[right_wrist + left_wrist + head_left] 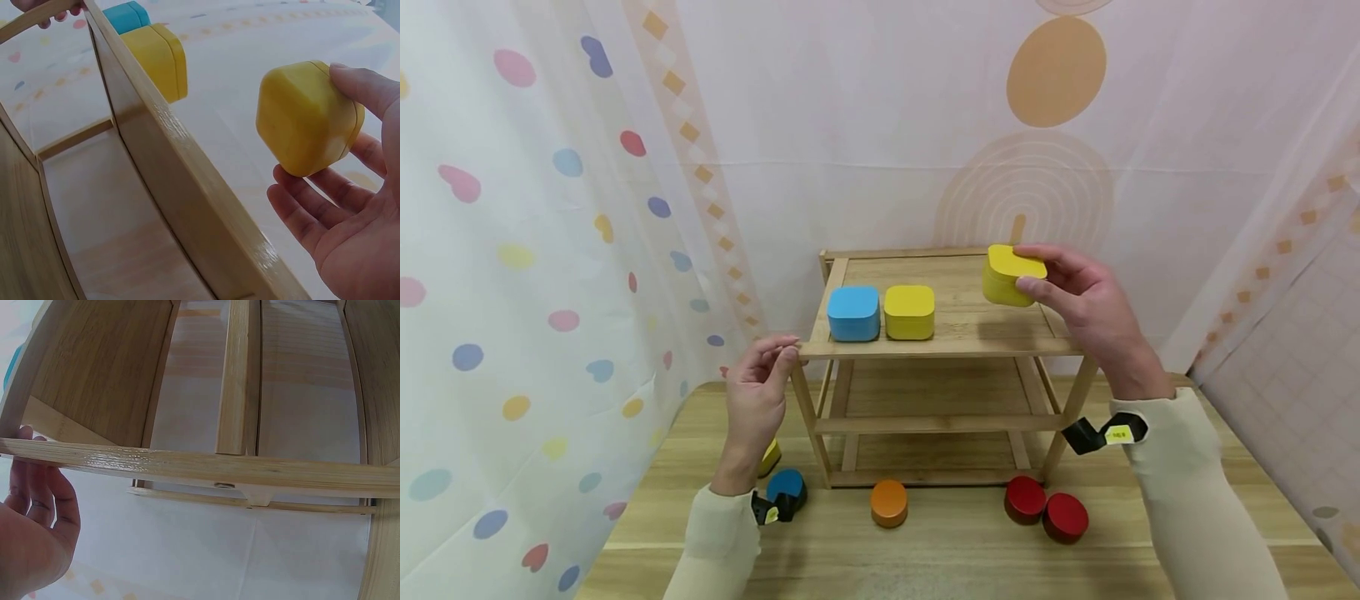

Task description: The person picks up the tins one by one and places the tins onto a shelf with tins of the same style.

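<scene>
At the left, the left hand pinches the front left corner of a three-tier wooden rack between bent fingers and thumb. Beside its wrist sits a mostly hidden yellow object, perhaps a box, then a round blue box. A rounded-square blue box stands on the rack's top, left of a matching yellow box; a round orange box lies nearer on the table. Farther right, a lidded yellow box hangs above the top, left of the right hand, held between thumb and fingers. Two round red boxes touch below.
</scene>
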A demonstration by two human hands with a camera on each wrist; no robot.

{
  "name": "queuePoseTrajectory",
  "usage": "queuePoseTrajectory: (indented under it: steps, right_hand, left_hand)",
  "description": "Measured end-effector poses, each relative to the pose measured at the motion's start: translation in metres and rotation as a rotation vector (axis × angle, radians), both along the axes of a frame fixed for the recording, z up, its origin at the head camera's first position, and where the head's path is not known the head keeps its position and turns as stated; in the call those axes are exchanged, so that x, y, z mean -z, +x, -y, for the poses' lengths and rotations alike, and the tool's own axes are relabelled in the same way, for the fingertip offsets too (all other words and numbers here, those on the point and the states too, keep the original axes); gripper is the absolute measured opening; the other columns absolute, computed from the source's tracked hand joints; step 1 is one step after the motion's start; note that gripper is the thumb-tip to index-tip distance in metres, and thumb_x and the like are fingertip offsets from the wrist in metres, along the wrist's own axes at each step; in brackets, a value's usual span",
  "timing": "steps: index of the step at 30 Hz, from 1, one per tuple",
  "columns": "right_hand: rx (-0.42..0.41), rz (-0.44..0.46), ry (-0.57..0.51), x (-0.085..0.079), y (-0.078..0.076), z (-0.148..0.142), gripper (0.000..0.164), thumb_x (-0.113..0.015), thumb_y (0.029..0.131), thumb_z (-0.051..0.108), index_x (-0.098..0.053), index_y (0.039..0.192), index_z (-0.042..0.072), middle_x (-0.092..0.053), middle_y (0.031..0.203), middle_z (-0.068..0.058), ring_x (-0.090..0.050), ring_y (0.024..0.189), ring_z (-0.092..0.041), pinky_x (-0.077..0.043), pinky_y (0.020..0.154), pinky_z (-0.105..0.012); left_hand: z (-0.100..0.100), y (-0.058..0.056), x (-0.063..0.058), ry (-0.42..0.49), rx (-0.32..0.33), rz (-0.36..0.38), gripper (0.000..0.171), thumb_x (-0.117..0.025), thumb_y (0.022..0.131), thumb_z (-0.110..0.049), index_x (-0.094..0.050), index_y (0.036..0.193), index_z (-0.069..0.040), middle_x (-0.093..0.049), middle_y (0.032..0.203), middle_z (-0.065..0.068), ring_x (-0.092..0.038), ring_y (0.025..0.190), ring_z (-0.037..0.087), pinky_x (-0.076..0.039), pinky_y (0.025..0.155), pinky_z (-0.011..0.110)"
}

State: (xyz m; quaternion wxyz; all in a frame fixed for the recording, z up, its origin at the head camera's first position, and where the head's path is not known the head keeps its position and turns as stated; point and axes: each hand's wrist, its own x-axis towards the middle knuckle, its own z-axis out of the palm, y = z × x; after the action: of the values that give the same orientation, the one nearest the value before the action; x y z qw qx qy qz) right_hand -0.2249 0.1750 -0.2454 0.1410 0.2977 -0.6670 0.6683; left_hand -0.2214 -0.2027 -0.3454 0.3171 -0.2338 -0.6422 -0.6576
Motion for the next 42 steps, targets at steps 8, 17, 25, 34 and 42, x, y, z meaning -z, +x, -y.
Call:
queuePoseTrajectory:
  steps: [8, 17, 25, 34, 42]
  right_hand:
    - [-0.047, -0.032, 0.026, 0.003, -0.006, 0.009, 0.035, -0.063, 0.092, -0.006, -0.064, 0.126, 0.001, -0.063, 0.12, -0.008, -0.062, 0.1, -0.019, -0.053, 0.084, -0.021]
    - [-0.017, 0.012, 0.099, 0.005, -0.007, 0.019, 0.035, -0.068, 0.092, 0.001, -0.065, 0.126, 0.004, -0.063, 0.113, -0.005, -0.059, 0.095, -0.016, -0.051, 0.08, -0.019]
    - [0.042, 0.062, 0.217, 0.009, -0.006, 0.023, 0.036, -0.071, 0.092, 0.008, -0.064, 0.128, 0.006, -0.065, 0.114, -0.003, -0.059, 0.093, -0.016, -0.049, 0.077, -0.019]
    - [0.115, 0.073, 0.362, 0.009, -0.006, 0.025, 0.039, -0.073, 0.091, 0.015, -0.065, 0.129, 0.01, -0.063, 0.116, -0.004, -0.056, 0.091, -0.02, -0.047, 0.074, -0.021]
    - [0.092, 0.076, 0.436, 0.009, -0.006, 0.025, 0.041, -0.073, 0.091, 0.015, -0.064, 0.131, 0.011, -0.061, 0.128, -0.007, -0.06, 0.101, -0.021, -0.051, 0.083, -0.02]
  left_hand:
    - [0.0, 0.001, 0.001, -0.01, -0.009, 0.004, 0.016, -0.059, 0.096, 0.004, -0.065, 0.109, 0.01, -0.07, 0.096, -0.004, -0.065, 0.078, 0.011, -0.047, 0.066, 0.017]
    - [-0.001, 0.0, 0.0, 0.003, 0.016, -0.016, 0.016, -0.059, 0.096, 0.005, -0.064, 0.109, 0.011, -0.071, 0.093, -0.005, -0.067, 0.078, 0.011, -0.051, 0.074, 0.018]
    - [0.0, 0.001, 0.0, 0.018, 0.036, -0.029, 0.015, -0.059, 0.096, 0.005, -0.066, 0.109, 0.009, -0.071, 0.092, -0.004, -0.067, 0.078, 0.012, -0.052, 0.077, 0.019]
    - [0.001, 0.0, 0.0, 0.011, 0.029, -0.015, 0.017, -0.059, 0.096, 0.004, -0.064, 0.11, 0.011, -0.071, 0.091, -0.003, -0.067, 0.079, 0.014, -0.052, 0.074, 0.019]
    - [0.002, 0.001, 0.001, -0.003, 0.006, -0.02, 0.019, -0.06, 0.096, 0.002, -0.062, 0.109, 0.015, -0.071, 0.088, -0.004, -0.067, 0.078, 0.013, -0.051, 0.073, 0.019]
